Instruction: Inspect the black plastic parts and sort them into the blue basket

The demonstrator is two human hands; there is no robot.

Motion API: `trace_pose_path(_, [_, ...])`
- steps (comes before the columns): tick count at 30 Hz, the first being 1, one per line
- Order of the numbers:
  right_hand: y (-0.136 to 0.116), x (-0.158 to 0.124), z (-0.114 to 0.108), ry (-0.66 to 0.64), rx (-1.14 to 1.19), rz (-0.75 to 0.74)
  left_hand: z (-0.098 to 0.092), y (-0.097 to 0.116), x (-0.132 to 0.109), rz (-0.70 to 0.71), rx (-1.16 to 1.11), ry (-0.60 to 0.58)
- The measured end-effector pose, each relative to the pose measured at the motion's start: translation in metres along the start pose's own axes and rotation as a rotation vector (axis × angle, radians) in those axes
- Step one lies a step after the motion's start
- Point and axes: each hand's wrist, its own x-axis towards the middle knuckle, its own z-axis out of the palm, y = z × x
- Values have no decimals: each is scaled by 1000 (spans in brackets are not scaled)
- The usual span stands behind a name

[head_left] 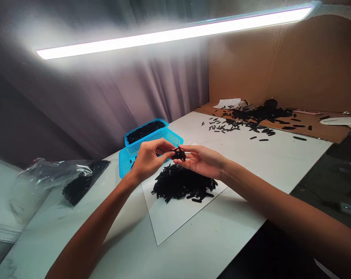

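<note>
Several small black strip-like pieces (pixel 179 154) lie bunched in the cupped fingers of my right hand (pixel 202 159). My left hand (pixel 150 158) reaches in from the other side, its thumb and fingers pinching at the same bunch. Directly below both hands, a heap of similar black pieces (pixel 181 186) rests on a white board (pixel 163 228). Behind my left hand stands a blue perforated basket (pixel 124 164), partly hidden by it, with a few black pieces inside.
A second blue basket (pixel 166 123) filled with black pieces stands behind the first. To the left lies a clear plastic bag (pixel 59 174) with black contents. Scattered black pieces (pixel 250 116) spread over the far right, near a paper sheet (pixel 227 103). A bright lamp (pixel 178 35) hangs overhead.
</note>
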Motion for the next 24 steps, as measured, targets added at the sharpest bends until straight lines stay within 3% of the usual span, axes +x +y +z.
trace_pose_path(7, [5, 0, 2, -22, 27, 84, 2, -4, 1, -56, -56, 15])
trace_pose_path(24, [7, 4, -3, 36, -184, -162, 5, -1, -1, 22, -26, 59])
